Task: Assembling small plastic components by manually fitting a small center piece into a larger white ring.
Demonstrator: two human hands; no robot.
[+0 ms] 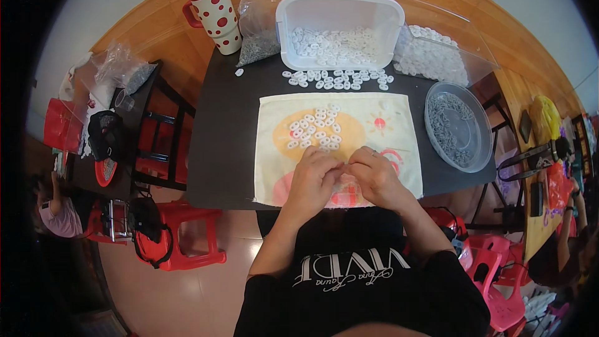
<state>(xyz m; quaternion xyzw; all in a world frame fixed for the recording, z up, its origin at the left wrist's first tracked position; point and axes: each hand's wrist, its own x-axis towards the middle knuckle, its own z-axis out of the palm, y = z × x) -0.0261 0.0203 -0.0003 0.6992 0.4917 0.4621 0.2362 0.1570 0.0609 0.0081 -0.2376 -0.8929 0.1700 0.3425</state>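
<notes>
My left hand [314, 180] and my right hand [378, 178] meet over the near part of a cream printed cloth [399, 122]. Fingertips of both are pinched close together, and whatever lies between them is hidden or too small to make out. Just beyond my hands, a loose group of small white oval pieces with two holes [321, 123] rests on the cloth's yellow patch. More of these white ovals [337, 81] lie on the dark table past the cloth. To the right stands a round clear tub [478, 140] with small grey metal parts [447, 122], perhaps screws.
At the back, a white plastic bin [287, 56] holds many white ovals, beside a clear box of white pieces [430, 56]. A bag of grey parts [257, 43] and a red-dotted tumbler [218, 19] stand back left. Red stools [187, 231] and other people sit at both sides.
</notes>
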